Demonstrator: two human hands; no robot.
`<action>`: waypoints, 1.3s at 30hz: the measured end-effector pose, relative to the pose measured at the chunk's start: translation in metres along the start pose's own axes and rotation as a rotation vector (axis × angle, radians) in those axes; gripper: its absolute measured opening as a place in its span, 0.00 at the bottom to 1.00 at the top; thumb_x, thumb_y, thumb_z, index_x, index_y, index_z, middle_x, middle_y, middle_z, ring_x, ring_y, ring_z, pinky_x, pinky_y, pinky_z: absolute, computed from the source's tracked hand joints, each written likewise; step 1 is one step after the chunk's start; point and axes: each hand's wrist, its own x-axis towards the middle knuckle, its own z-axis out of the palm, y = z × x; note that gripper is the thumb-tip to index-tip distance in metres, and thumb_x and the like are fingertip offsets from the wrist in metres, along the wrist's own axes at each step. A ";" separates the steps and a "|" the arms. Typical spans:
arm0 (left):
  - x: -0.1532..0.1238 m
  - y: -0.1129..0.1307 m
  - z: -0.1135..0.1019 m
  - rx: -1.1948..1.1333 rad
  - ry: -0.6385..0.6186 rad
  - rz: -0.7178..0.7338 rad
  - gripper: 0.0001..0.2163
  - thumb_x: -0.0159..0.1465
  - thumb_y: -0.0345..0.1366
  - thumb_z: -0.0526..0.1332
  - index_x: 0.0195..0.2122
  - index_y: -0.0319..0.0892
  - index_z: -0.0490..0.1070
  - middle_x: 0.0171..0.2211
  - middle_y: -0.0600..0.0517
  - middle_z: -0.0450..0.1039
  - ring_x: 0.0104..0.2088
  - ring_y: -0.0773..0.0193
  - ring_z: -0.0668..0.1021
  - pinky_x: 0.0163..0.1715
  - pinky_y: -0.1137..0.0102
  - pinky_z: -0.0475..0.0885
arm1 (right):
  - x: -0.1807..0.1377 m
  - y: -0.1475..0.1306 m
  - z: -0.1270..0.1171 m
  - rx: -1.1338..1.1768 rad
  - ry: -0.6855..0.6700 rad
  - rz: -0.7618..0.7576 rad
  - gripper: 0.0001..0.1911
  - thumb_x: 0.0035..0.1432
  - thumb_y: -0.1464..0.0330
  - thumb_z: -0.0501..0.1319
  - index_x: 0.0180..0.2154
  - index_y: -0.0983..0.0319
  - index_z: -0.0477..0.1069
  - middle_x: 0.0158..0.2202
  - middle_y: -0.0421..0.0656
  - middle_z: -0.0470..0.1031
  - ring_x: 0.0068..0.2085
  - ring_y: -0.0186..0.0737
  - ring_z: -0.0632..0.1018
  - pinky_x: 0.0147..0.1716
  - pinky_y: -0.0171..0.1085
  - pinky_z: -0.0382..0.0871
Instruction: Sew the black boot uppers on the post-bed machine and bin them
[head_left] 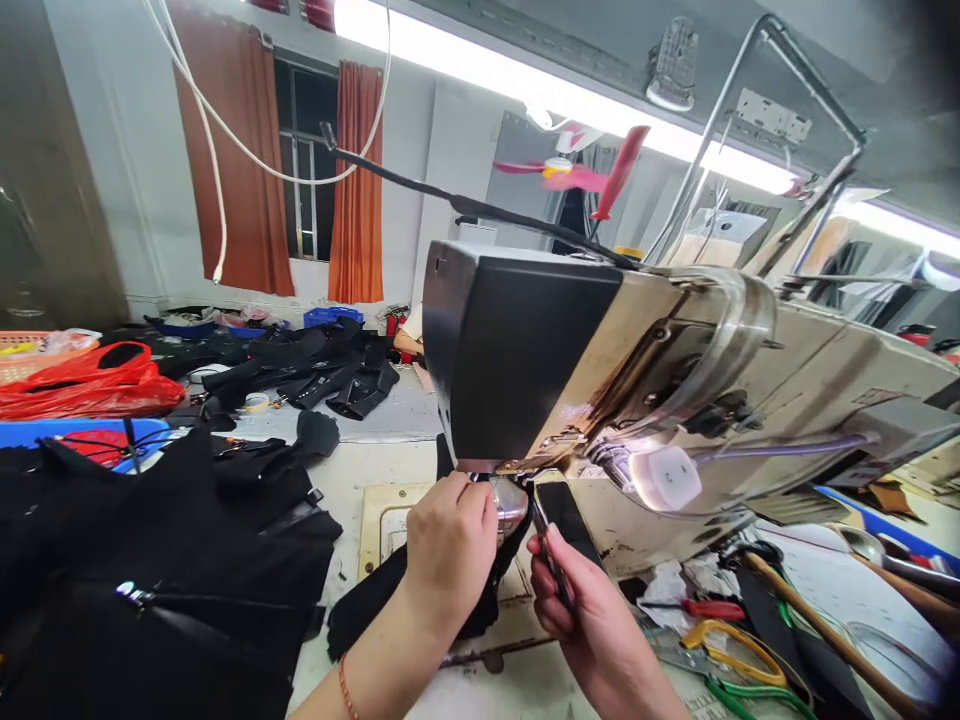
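Black cloth [379,605] is lying on sewing machine [536,350] bed, running up under dark-covered head. L hand [451,550] is resting at needle area, fingers bent & pressing together; tips hidden, can't tell if they're pinching cloth. R hand [596,620] is gripping slim dark tool [564,592] betw. thumb & fingers, tip pointing up twd. same area. Pinkish marking [576,411] is showing on machine, too small to read. Lamp [665,478] is glowing nr. head. Farther out: blk garments [187,570] are lying heaped at L; yellow-handled scissors [739,648] & red-handled screwdriver [712,609] are lying at R.
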 end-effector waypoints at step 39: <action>-0.002 -0.001 0.010 0.116 0.081 0.057 0.09 0.59 0.25 0.60 0.24 0.44 0.72 0.22 0.54 0.70 0.23 0.64 0.73 0.23 0.69 0.59 | 0.000 -0.003 0.005 -0.095 0.034 -0.128 0.26 0.48 0.47 0.67 0.34 0.64 0.73 0.22 0.33 0.57 0.20 0.23 0.53 0.18 0.27 0.44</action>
